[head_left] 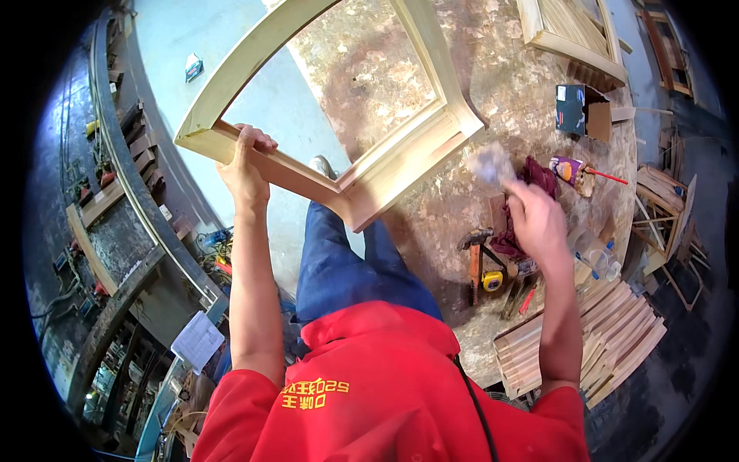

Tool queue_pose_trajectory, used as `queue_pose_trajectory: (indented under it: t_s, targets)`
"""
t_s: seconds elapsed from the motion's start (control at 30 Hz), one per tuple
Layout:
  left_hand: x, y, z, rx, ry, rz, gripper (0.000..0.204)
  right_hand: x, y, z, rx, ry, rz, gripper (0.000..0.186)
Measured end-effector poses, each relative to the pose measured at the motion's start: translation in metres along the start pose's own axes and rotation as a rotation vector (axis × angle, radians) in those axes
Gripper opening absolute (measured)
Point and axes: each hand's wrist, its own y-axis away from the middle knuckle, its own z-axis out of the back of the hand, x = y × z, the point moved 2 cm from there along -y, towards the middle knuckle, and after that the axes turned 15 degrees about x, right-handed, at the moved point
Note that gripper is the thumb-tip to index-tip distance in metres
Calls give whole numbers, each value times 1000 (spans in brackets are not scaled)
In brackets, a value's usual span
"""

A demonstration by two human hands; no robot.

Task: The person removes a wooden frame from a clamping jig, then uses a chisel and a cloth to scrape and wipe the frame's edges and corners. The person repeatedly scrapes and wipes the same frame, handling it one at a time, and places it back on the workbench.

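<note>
Tilted in front of me is a pale wooden frame (416, 165) with a curved side and an open middle. My left hand (245, 168) is closed around its near-left rail, thumb and fingers wrapped over the wood. Past the frame's right corner, my right hand (536, 223) is closed on a pale grey-white thing (490, 164), too smeared by motion to name. A gap shows between that thing and the frame. Close by the right hand lie a dark red cloth (541, 175) and a purple can (567, 169) with a red-handled stick (612, 178) leaning from it.
A hammer (475, 266) and a yellow tape measure (492, 281) lie on the worn tabletop. Stacked wooden slats (593, 339) are at the near right. Toward the far right stand an open cardboard box (571, 110) and another wooden frame (554, 46). Papers (198, 341) lie at left.
</note>
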Motion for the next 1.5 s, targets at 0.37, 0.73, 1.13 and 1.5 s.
queue_pose_trajectory:
  t_s: [0.37,0.73,1.13,1.5]
  targets:
    - [0,18,2,-57,-3,-13,19,-91,-70,-61,-478,-265,56,37]
    - [-14,89,8,-73,281,92,28,60,-45,-130,37,-932,-289,75]
    - [-135,183,-1,295,410,3,23,8,65,-99,-924,-1220,117,33]
    - [-177,260,-27,805,456,45,17,22,351,-219,-1259,-1381,-11,47]
